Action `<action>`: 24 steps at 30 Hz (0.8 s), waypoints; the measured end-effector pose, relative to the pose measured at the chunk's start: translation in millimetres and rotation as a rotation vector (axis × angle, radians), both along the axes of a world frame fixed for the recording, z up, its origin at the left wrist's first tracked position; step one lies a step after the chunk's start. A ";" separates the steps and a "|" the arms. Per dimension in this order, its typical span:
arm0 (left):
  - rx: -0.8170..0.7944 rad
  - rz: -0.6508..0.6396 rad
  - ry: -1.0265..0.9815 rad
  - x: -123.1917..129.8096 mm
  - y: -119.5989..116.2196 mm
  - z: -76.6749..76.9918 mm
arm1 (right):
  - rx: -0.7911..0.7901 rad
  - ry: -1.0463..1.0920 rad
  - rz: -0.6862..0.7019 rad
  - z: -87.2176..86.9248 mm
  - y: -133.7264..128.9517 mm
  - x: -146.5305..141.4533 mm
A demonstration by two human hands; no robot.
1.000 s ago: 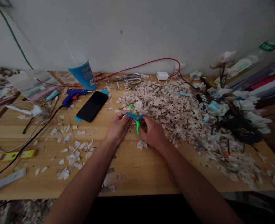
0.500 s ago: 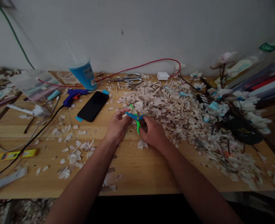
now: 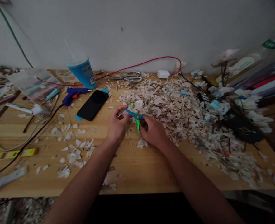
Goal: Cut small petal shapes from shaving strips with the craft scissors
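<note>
My right hand [image 3: 153, 130] grips a pair of blue and green scissors [image 3: 137, 117], its fingers closed around the handles. The blades point left and stand apart. Just left of the blades, my left hand [image 3: 117, 123] is pinched on a small pale piece [image 3: 125, 116], partly hidden by the fingers; it looks like paper or a dry petal. Both hands are over the wooden table, at the near left edge of a wide pile of pale scraps [image 3: 165, 102]. A loose scrap [image 3: 142, 143] lies just below the right hand.
A black phone [image 3: 92, 105], a blue glue gun [image 3: 72, 95] and a blue cup [image 3: 83, 73] stand to the left. Metal scissors [image 3: 132, 77] lie behind the pile. Flowering branches [image 3: 221, 93] are at right. A yellow box cutter [image 3: 16, 154] and cables lie far left.
The scissor blades have opened a little wider. My left hand has shifted slightly left, away from the blades, fingers still pinched. The view has moved very slightly.
</note>
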State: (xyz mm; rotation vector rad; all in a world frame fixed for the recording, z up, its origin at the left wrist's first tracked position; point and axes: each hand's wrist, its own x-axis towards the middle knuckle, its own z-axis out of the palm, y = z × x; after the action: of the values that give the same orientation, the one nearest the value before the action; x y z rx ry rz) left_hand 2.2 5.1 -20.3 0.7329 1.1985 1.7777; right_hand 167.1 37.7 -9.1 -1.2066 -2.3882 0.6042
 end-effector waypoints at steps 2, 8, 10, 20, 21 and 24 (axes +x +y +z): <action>-0.009 0.038 0.066 0.3 -0.4 1.0 | -0.008 -0.003 -0.005 0.8 -0.5 -0.2; 0.005 0.114 0.267 4.9 -2.5 8.2 | -0.048 0.025 0.011 4.7 -2.5 0.5; 0.015 0.114 0.281 7.0 -3.4 10.1 | -0.064 0.040 0.001 5.4 -2.7 0.7; 0.014 0.111 0.100 9.9 -3.5 17.0 | -0.079 0.045 -0.026 2.9 -2.4 0.1; 0.010 0.103 0.085 9.4 -3.2 15.9 | -0.076 0.045 -0.030 2.5 -2.3 -0.1; 0.015 0.071 0.017 8.1 -1.9 10.5 | -0.079 0.046 -0.047 1.4 -1.8 -0.5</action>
State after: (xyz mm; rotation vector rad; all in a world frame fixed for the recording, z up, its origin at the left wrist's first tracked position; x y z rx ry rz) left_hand 10.3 3.2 -9.8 0.7231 1.2373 1.8441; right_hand 166.6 35.9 -7.7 -1.2638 -2.3116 0.7095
